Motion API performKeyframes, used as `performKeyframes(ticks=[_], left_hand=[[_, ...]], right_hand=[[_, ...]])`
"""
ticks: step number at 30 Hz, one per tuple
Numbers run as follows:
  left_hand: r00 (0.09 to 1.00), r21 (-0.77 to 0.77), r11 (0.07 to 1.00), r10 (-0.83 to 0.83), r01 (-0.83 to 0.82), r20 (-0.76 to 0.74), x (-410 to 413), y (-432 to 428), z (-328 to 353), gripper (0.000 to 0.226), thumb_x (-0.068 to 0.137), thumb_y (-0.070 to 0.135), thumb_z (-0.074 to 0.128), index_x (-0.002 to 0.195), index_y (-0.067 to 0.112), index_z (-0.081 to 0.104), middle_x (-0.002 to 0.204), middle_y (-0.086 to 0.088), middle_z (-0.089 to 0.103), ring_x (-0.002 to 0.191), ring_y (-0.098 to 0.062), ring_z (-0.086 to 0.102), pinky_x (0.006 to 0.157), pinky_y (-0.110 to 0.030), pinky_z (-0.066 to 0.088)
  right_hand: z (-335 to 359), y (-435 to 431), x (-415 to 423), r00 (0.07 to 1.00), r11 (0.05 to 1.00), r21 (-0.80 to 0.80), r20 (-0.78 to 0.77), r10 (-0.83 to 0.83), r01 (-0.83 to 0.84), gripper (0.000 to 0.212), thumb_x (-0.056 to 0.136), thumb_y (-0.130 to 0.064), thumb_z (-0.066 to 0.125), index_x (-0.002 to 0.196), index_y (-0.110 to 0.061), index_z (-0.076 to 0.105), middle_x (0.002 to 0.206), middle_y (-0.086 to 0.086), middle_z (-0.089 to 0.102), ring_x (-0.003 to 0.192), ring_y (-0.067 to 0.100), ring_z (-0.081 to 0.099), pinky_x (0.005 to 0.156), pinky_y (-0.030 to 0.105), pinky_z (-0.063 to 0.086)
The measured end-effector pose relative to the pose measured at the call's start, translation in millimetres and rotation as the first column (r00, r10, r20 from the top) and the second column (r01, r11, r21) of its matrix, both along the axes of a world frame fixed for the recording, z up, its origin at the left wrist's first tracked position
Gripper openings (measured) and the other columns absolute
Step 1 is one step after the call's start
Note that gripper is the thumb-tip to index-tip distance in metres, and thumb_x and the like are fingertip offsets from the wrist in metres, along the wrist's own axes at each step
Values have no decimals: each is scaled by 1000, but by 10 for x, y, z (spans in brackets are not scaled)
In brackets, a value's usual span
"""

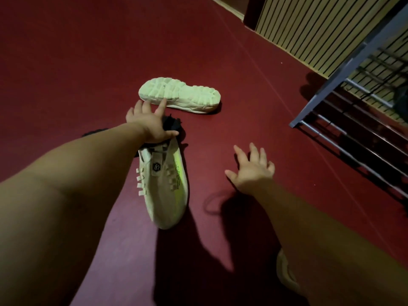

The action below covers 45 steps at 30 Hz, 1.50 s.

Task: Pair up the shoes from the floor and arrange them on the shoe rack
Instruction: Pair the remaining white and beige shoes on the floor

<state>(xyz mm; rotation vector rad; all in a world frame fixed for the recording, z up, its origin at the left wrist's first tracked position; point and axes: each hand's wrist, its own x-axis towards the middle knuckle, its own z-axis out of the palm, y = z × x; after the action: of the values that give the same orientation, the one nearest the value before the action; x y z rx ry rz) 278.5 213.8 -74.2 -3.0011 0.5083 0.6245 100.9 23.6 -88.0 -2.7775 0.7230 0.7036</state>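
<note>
The left hand (150, 125) grips the heel end of a cream shoe (167, 191) with a neon-yellow side stripe, held just above the red floor (66, 62). The right hand (252, 171) is spread and holds nothing. Beyond the left fingertips, a second shoe (180, 94) lies sole-up with its chunky pale tread showing.

The dark red floor (66, 62) bears a pale shoe (180, 94), sole up, and the grey shoe rack (326, 89).
</note>
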Motion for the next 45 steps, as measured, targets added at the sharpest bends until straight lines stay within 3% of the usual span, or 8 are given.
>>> performKeyframes(ticks=[7, 15, 21, 28, 34, 38, 42, 45], left_hand=[[986, 83, 982, -169, 167, 8, 503, -519, -255, 100, 84, 59, 56, 148, 32, -16, 158, -11, -15, 145, -32, -14, 117, -48, -4], [964, 107, 959, -264, 264, -12, 1156, -1072, -446, 115, 73, 59, 69, 149, 32, -14, 159, -14, 5, 146, -33, -2, 118, -49, -1], [929, 214, 906, -368, 365, -27, 1265, -1230, -329, 110, 69, 61, 69, 150, 34, 1, 147, -9, 34, 133, -32, 32, 106, -42, 32], [961, 27, 968, -249, 248, 120, 867, -1350, 142, 110, 64, 60, 73, 150, 28, 13, 132, -13, 50, 119, -35, 45, 84, -37, 40], [965, -194, 947, -240, 257, 110, 170, -1713, 691, 112, 62, 62, 74, 149, 25, 15, 132, -11, 53, 116, -34, 51, 92, -37, 47], [973, -524, 842, -210, 132, -92, -467, -2070, 1050, 97, 70, 45, 78, 147, 18, 27, 140, -5, 49, 123, -23, 50, 95, -24, 39], [775, -765, 635, -426, -112, -467, -1123, -2349, 1243, 36, 75, 15, 76, 107, 16, 60, 100, -6, 67, 97, -21, 61, 72, -24, 46], [588, -794, 551, -563, -257, -580, -1600, -2525, 1274, 33, 70, 14, 75, 100, 18, 62, 94, 1, 68, 92, -13, 62, 87, -24, 49]], right_hand=[[-227, -203, 874, 984, 992, 72, -137, 116, -107, 85, 89, -65, 40, 147, -39, -16, 155, 1, -28, 141, 34, -26, 112, 61, -6], [-734, -334, 793, 959, 957, 162, -115, 261, -241, 89, 83, -75, 35, 144, -42, -22, 148, 0, -41, 135, 32, -38, 105, 63, -17], [-726, -344, 827, 952, 948, 210, -138, 271, -239, 90, 84, -72, 36, 142, -41, -26, 146, 1, -45, 131, 33, -43, 103, 63, -21], [-698, -374, 702, 973, 954, 192, 31, 229, -231, 89, 86, -66, 42, 146, -38, -17, 152, -4, -34, 140, 26, -32, 110, 55, -17], [-223, -836, 99, 886, 877, 441, 309, -345, 188, 103, 79, -58, 62, 150, -32, -8, 159, 5, 5, 147, 24, 2, 118, 44, 8], [178, -1151, -362, 795, 783, 588, 370, -481, 200, 111, 72, -56, 71, 150, -33, -5, 157, 6, 11, 146, 21, 11, 119, 41, 13], [453, -1197, -838, 729, 609, 773, 311, -610, 180, 128, 59, -59, 78, 149, -33, -10, 159, 0, 9, 145, 17, 17, 116, 42, 25], [592, -1287, -1336, 685, 532, 831, 293, -667, 164, 125, 61, -55, 79, 148, -36, -9, 155, -10, 22, 140, 12, 26, 112, 46, 30]])
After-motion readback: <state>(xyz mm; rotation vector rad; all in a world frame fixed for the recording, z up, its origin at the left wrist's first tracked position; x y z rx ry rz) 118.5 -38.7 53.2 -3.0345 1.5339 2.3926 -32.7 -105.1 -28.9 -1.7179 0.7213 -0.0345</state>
